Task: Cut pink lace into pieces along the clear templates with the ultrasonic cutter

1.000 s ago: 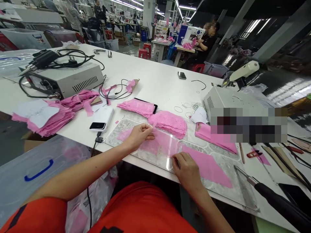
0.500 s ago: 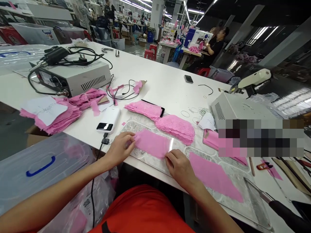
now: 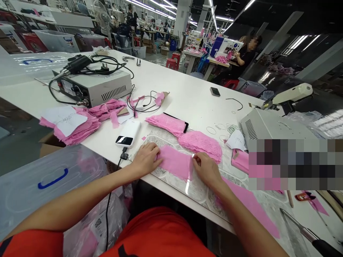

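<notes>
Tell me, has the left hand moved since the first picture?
Yes. Judged against the power bank, which lies in the same spot on the table, the left hand has moved left, closer to it.

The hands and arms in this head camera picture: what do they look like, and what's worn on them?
The left hand and right hand are a person's, without gloves. The left arm and right arm show no watch or bracelet. The left sleeve is short and red, with a dark patch; the shirt is red too.
</notes>
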Action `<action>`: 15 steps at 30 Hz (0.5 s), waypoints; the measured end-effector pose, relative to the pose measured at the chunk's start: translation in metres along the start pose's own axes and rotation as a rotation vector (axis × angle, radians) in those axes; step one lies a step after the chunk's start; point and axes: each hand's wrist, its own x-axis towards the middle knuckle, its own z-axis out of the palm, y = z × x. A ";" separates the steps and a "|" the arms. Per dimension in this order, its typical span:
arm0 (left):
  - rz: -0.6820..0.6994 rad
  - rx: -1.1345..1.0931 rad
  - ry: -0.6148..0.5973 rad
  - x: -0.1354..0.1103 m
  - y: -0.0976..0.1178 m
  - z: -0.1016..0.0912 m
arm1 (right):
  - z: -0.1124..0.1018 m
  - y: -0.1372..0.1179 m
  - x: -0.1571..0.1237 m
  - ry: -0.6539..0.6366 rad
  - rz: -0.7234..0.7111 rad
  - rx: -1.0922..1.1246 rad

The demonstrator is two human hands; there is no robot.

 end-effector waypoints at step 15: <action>0.040 -0.022 0.098 -0.001 -0.015 -0.002 | -0.006 -0.004 0.014 -0.056 0.037 0.131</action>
